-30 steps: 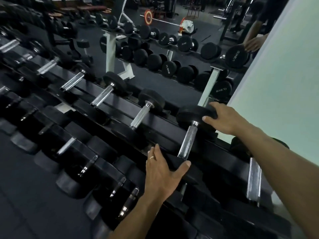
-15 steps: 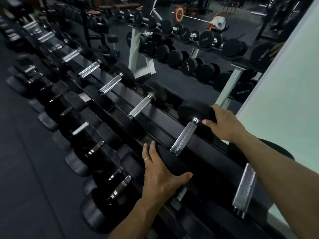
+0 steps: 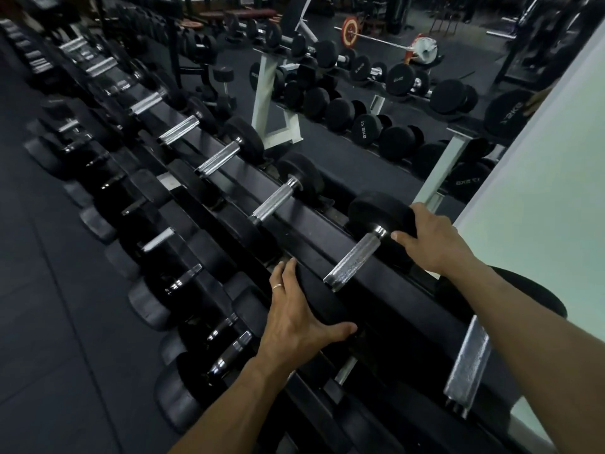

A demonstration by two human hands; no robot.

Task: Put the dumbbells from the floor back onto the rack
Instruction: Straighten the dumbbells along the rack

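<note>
A black dumbbell with a knurled chrome handle [image 3: 355, 257] lies across the top tier of the long black rack [image 3: 314, 224]. My right hand [image 3: 432, 240] clasps its far rubber head, thumb near the handle collar. My left hand [image 3: 298, 316] is wrapped over its near rubber head, fingers spread on top and thumb hooked around the front. More dumbbells line the top tier to the left, and another [image 3: 466, 362] rests to the right, under my right forearm.
A lower tier [image 3: 183, 283] holds several dumbbells with shiny handles. Behind the rack a mirror reflects a white-framed rack [image 3: 271, 103] and a barbell. A pale green wall [image 3: 540, 191] stands at the right. Dark rubber floor [image 3: 49, 322] spreads to the left.
The view has swung left and down along the rack. Both hands stay on the same dumbbell's heads; the left thumb has curled further around the near head.
</note>
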